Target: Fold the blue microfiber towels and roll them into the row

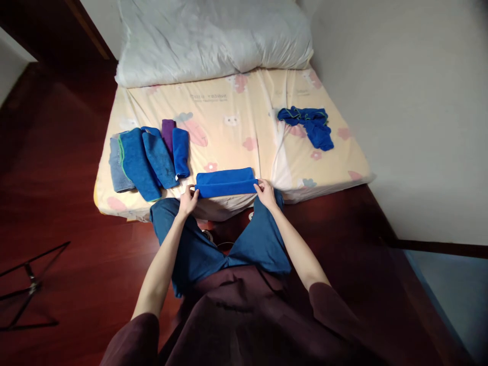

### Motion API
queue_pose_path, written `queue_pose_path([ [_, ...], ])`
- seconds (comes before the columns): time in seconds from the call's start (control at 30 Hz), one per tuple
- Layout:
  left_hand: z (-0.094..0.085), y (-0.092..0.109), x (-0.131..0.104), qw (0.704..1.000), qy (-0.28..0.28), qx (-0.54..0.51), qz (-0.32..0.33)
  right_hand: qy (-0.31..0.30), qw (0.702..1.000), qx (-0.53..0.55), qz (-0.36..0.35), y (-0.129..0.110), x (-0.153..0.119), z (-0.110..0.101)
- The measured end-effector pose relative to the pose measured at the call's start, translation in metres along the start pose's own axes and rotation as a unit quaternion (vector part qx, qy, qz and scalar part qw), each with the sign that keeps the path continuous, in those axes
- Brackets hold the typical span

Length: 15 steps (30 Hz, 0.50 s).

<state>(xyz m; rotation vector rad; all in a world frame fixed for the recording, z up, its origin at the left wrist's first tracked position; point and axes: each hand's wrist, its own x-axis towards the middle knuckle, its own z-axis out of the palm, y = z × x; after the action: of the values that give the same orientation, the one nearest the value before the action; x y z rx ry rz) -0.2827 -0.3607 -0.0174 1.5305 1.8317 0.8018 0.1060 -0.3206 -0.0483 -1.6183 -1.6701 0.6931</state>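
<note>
A bright blue towel (pixel 226 184) lies on the bed's near edge, with its near part folded over into a long strip. My left hand (pixel 188 200) pinches the strip's left end between thumb and fingers. At the opposite end, my right hand (pixel 265 192) grips the right corner in the same way. Left of it are several folded towels: a grey one (pixel 120 168), a blue one with green edging (pixel 139 162), another blue one (pixel 162 160), a purple one (pixel 168 133) and a small bright blue one (pixel 180 152).
A crumpled blue cloth with green edging (pixel 310 124) lies on the right of the bed (pixel 236 137). A white quilt (pixel 213 40) is heaped at the back. The wall (pixel 412 112) borders the right side. A black tripod stand (pixel 32 287) is on the floor at left.
</note>
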Motion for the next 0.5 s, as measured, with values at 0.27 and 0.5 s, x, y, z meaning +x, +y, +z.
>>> queue_pose_path([
  [0.27, 0.001, -0.002, 0.0, 1.0, 0.006, 0.008, 0.003, 0.004, 1.0, -0.019, 0.01, -0.006, 0.0, 0.0],
  [0.5, 0.003, -0.001, -0.006, 0.975, 0.049, 0.117, 0.184, 0.053, 0.988, -0.077, -0.126, -0.027, -0.015, -0.008],
])
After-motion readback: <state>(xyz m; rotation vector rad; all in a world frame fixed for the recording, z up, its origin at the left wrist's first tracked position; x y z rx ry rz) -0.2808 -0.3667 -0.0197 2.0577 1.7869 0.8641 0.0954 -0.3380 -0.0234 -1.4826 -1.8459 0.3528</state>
